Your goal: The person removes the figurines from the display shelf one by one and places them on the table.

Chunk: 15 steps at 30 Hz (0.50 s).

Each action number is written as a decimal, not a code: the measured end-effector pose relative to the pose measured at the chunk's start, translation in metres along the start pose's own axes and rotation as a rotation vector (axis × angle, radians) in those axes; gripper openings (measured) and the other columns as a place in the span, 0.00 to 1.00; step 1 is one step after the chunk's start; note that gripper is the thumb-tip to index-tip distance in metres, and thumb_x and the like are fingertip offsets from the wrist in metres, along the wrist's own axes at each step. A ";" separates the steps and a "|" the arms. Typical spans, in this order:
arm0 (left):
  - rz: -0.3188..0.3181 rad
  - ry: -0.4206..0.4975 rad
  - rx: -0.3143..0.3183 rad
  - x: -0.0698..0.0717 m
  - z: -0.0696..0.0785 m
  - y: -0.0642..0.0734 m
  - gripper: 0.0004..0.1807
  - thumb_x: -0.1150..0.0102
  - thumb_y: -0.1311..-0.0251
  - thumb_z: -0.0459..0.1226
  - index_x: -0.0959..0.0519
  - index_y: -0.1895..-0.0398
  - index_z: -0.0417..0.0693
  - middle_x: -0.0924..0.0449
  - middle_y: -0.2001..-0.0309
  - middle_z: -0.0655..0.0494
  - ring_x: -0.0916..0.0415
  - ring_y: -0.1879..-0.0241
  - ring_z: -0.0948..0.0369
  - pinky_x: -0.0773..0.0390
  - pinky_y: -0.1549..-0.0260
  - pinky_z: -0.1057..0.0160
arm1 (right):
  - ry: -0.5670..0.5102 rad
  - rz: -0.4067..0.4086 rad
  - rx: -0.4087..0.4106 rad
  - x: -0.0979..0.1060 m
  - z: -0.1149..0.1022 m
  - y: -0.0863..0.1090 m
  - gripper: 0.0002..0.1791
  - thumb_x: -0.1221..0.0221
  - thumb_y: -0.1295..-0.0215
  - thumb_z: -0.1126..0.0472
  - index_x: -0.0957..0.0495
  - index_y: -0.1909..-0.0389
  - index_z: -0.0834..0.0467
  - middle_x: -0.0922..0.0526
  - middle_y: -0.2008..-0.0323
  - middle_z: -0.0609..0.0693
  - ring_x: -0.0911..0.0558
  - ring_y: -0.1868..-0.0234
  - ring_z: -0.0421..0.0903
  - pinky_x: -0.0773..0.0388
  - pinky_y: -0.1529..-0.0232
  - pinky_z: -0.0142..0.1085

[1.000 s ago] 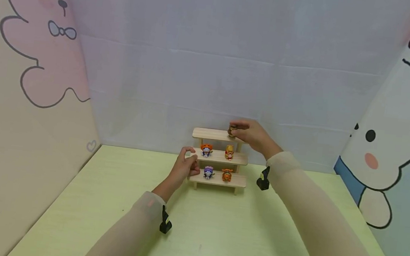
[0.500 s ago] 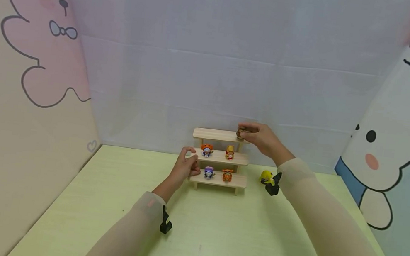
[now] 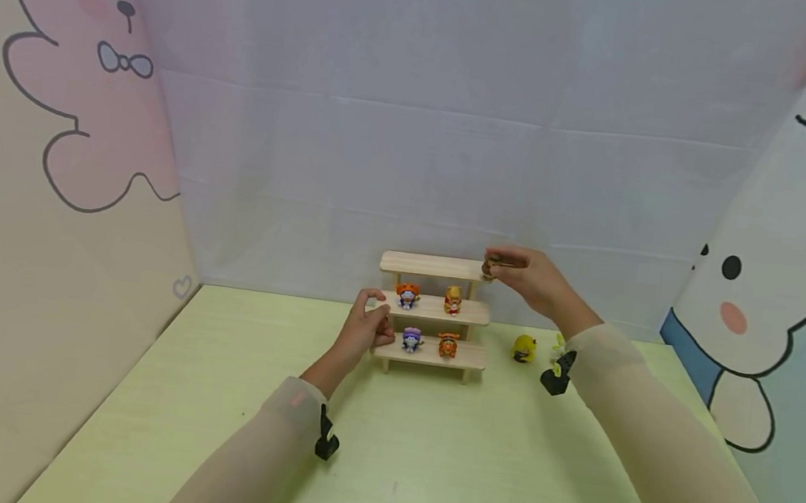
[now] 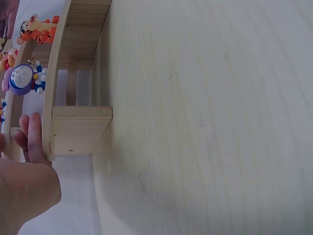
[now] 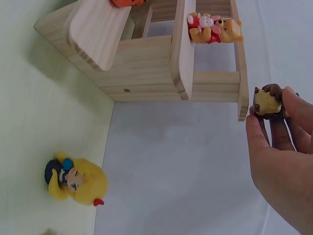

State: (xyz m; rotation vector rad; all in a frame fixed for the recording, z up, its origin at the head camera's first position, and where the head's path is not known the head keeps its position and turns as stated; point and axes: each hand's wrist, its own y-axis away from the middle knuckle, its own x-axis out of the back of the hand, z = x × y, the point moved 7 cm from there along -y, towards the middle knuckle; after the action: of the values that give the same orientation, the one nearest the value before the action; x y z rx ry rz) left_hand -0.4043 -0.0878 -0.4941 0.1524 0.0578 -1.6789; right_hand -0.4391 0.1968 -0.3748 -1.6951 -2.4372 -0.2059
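Note:
My right hand pinches a small brown figurine between thumb and fingers, at the right end of the top tier of a wooden three-tier display shelf. In the right wrist view, the figurine shows its tan-and-brown side just off that tier's edge. My left hand holds the shelf's left end, fingers bent over the bottom tier. On the middle tier stand an orange-hooded blue figurine and a Winnie the Pooh figurine. Below them are a purple-capped Doraemon figurine and a Tigger figurine.
Right of the shelf, a yellow-haired figurine lies on the pale green table. Another small pale yellow thing is partly hidden by the right wrist's black camera. A white cloth hangs close behind the shelf.
My right hand has moved right along the top tier with the brown figurine, to its end. This uncovers the yellow-haired figurine on the table. The left hand stays on the shelf.

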 end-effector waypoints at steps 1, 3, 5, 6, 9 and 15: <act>0.001 -0.003 0.001 0.000 0.000 0.000 0.12 0.51 0.20 0.37 0.37 0.40 0.50 0.27 0.74 0.53 0.23 0.74 0.60 0.15 0.70 0.63 | 0.005 0.002 0.000 0.002 0.001 0.002 0.29 0.46 0.21 0.67 0.38 0.24 0.65 0.34 0.27 0.63 0.33 0.27 0.59 0.41 0.24 0.53; 0.003 -0.007 0.003 0.000 0.000 0.000 0.12 0.51 0.20 0.37 0.37 0.40 0.51 0.27 0.74 0.52 0.23 0.74 0.60 0.15 0.69 0.63 | 0.025 0.010 -0.002 0.007 0.003 0.006 0.29 0.45 0.21 0.66 0.38 0.23 0.64 0.34 0.27 0.62 0.32 0.27 0.58 0.41 0.24 0.54; 0.006 -0.011 0.007 0.000 -0.001 0.000 0.12 0.51 0.20 0.37 0.37 0.40 0.51 0.27 0.74 0.52 0.23 0.74 0.60 0.15 0.69 0.63 | 0.039 0.019 -0.007 0.012 0.005 0.010 0.29 0.45 0.21 0.65 0.38 0.23 0.63 0.34 0.27 0.62 0.32 0.27 0.57 0.41 0.24 0.54; 0.007 -0.013 0.009 0.000 -0.001 0.000 0.12 0.51 0.21 0.37 0.37 0.40 0.51 0.27 0.74 0.52 0.24 0.74 0.60 0.15 0.69 0.63 | 0.042 0.022 -0.011 0.015 0.006 0.012 0.29 0.45 0.21 0.65 0.38 0.23 0.62 0.34 0.27 0.61 0.32 0.27 0.56 0.41 0.24 0.54; 0.011 -0.016 0.013 0.001 -0.002 0.000 0.12 0.51 0.21 0.38 0.37 0.40 0.51 0.27 0.74 0.52 0.24 0.74 0.60 0.15 0.70 0.63 | 0.044 0.020 -0.014 0.022 0.011 0.017 0.30 0.46 0.21 0.64 0.39 0.23 0.63 0.35 0.26 0.63 0.29 0.29 0.53 0.40 0.24 0.53; 0.013 -0.017 0.014 0.000 -0.002 0.000 0.12 0.51 0.21 0.37 0.37 0.40 0.51 0.27 0.74 0.52 0.23 0.74 0.60 0.15 0.69 0.63 | 0.045 0.018 -0.036 0.035 0.023 0.031 0.30 0.47 0.20 0.65 0.42 0.22 0.65 0.36 0.26 0.64 0.24 0.40 0.38 0.26 0.35 0.31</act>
State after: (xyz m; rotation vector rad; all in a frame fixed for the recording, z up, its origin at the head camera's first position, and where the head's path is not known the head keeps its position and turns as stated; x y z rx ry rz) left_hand -0.4044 -0.0879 -0.4956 0.1489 0.0320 -1.6678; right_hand -0.4232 0.2441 -0.3895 -1.7078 -2.3991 -0.2840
